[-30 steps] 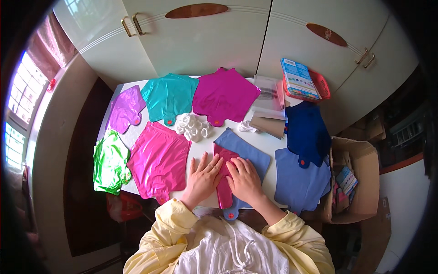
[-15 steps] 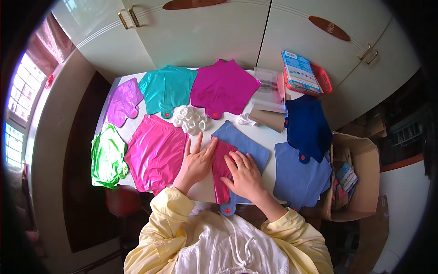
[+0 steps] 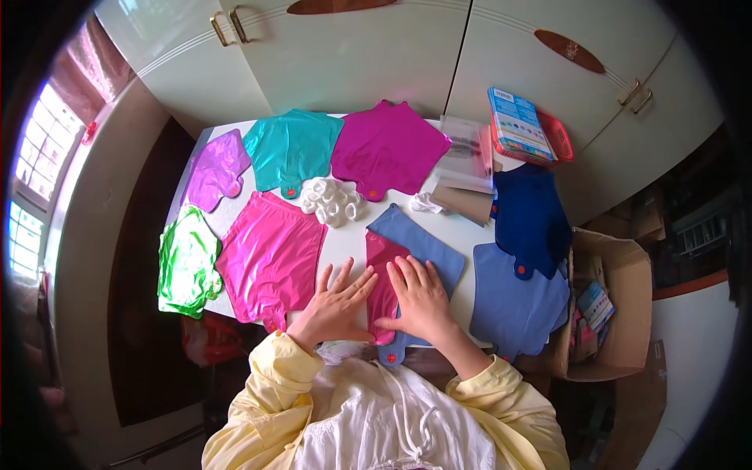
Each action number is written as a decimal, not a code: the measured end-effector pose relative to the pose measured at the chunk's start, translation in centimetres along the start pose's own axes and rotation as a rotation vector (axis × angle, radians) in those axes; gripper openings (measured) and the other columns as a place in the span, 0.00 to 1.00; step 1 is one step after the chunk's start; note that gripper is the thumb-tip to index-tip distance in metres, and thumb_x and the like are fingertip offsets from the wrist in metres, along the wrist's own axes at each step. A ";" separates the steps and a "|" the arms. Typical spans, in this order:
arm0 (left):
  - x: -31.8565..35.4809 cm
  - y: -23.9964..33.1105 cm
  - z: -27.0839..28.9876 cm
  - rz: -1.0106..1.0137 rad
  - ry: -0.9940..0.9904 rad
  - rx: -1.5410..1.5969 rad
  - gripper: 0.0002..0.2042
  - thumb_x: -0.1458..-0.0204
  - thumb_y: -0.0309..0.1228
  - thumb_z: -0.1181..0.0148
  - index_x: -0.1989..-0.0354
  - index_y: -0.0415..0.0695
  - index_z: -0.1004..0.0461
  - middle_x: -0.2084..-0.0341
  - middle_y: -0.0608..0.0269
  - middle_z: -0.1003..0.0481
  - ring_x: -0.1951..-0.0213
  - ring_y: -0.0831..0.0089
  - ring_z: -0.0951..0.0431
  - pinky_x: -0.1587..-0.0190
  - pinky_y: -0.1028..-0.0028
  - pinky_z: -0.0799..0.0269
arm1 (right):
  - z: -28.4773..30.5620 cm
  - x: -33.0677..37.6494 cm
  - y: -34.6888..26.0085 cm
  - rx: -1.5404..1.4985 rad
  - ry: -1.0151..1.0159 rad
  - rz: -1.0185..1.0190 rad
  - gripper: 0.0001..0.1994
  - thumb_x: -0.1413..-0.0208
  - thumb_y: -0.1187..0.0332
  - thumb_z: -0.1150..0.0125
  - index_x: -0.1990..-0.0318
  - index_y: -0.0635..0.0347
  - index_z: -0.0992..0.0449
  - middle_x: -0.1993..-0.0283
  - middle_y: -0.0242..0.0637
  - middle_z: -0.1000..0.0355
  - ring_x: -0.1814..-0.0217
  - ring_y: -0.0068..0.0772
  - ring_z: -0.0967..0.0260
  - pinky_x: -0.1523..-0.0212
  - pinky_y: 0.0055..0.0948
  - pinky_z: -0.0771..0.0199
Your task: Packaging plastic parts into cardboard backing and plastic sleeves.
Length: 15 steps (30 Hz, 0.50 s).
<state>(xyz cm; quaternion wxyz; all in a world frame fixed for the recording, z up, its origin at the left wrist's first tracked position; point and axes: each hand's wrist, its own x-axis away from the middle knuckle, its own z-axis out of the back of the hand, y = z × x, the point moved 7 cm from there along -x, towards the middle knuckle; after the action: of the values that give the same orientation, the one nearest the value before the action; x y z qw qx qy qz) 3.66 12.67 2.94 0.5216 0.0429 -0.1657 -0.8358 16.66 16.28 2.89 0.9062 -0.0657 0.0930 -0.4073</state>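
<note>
A folded pink foil balloon (image 3: 381,252) lies flat on top of a dull blue foil balloon (image 3: 429,249) in front of me. My right hand (image 3: 423,301) rests on the pink foil with its fingers stretched out and its thumb apart. My left hand (image 3: 333,307) is spread beside the pink foil's left edge, with its fingertips reaching that edge. Neither hand grips anything. Below the hands, the blue balloon's round tab with a red mark hangs at the table's front edge. A spread of hot pink foil balloons (image 3: 276,251) lies left of my left hand.
Along the table (image 3: 348,244) lie purple (image 3: 215,174), teal (image 3: 290,146), magenta (image 3: 388,145), green (image 3: 186,262), navy (image 3: 533,210) and blue (image 3: 511,294) foil balloons. White ring-shaped rolls (image 3: 329,202) sit mid-table. A red basket (image 3: 558,135) and cardboard box (image 3: 619,313) stand right.
My left hand has slid down toward me along the pink foil's left edge. My right hand has shifted slightly on the foil. The view has tilted a little.
</note>
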 end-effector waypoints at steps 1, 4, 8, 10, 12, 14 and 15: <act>0.0 0.2 0.0 0.009 -0.012 -0.010 0.55 0.67 0.63 0.36 0.32 0.46 0.52 0.33 0.61 0.49 0.30 0.55 0.60 0.33 0.48 0.70 | 0.0 0.0 -0.1 0.004 -0.016 -0.001 0.54 0.70 0.35 0.34 0.36 0.62 0.43 0.34 0.44 0.47 0.30 0.44 0.53 0.32 0.49 0.57; 0.0 0.6 0.1 0.021 -0.031 -0.041 0.55 0.67 0.63 0.37 0.32 0.44 0.51 0.33 0.61 0.48 0.30 0.56 0.60 0.32 0.49 0.70 | -0.2 0.1 -0.4 0.012 -0.067 0.000 0.63 0.79 0.31 0.33 0.35 0.64 0.46 0.33 0.46 0.49 0.29 0.45 0.57 0.31 0.52 0.60; -0.7 -0.1 0.5 0.004 0.092 -0.036 0.47 0.58 0.62 0.43 0.34 0.44 0.47 0.35 0.62 0.44 0.31 0.58 0.56 0.33 0.51 0.68 | -0.7 0.2 -0.2 0.016 -0.117 0.001 0.67 0.83 0.29 0.33 0.34 0.66 0.50 0.32 0.48 0.52 0.27 0.46 0.60 0.31 0.55 0.64; -1.4 -0.6 1.0 0.033 0.238 -0.044 0.36 0.48 0.58 0.52 0.37 0.44 0.41 0.38 0.64 0.39 0.33 0.61 0.50 0.33 0.52 0.65 | -0.8 0.2 -0.3 0.004 -0.121 0.005 0.68 0.83 0.29 0.34 0.34 0.67 0.51 0.31 0.48 0.52 0.27 0.46 0.61 0.30 0.55 0.65; -2.7 -1.3 0.7 0.100 0.293 -0.098 0.32 0.45 0.54 0.53 0.37 0.45 0.40 0.39 0.65 0.38 0.33 0.63 0.49 0.33 0.53 0.64 | -0.8 0.2 -0.2 -0.010 -0.110 0.001 0.68 0.83 0.28 0.34 0.34 0.67 0.51 0.31 0.48 0.53 0.27 0.47 0.61 0.30 0.55 0.66; -3.7 -2.1 0.6 0.163 0.340 -0.118 0.27 0.43 0.47 0.53 0.37 0.48 0.39 0.39 0.67 0.37 0.34 0.65 0.47 0.33 0.52 0.64 | -0.8 0.2 -0.3 -0.005 -0.126 0.003 0.68 0.82 0.28 0.35 0.34 0.67 0.51 0.31 0.48 0.53 0.27 0.47 0.62 0.30 0.55 0.67; -4.0 -2.4 0.4 0.172 0.355 -0.142 0.27 0.43 0.47 0.52 0.37 0.48 0.39 0.39 0.67 0.37 0.34 0.65 0.47 0.33 0.52 0.64 | -0.9 0.2 -0.3 -0.002 -0.134 0.003 0.67 0.82 0.28 0.35 0.34 0.67 0.51 0.31 0.48 0.53 0.27 0.47 0.62 0.30 0.55 0.67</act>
<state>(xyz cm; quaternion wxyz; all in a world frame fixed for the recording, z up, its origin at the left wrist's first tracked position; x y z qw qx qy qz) 3.28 17.29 2.17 0.6139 0.1382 -0.0149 -0.7771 16.32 15.89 2.11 0.9109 -0.0936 0.0324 -0.4007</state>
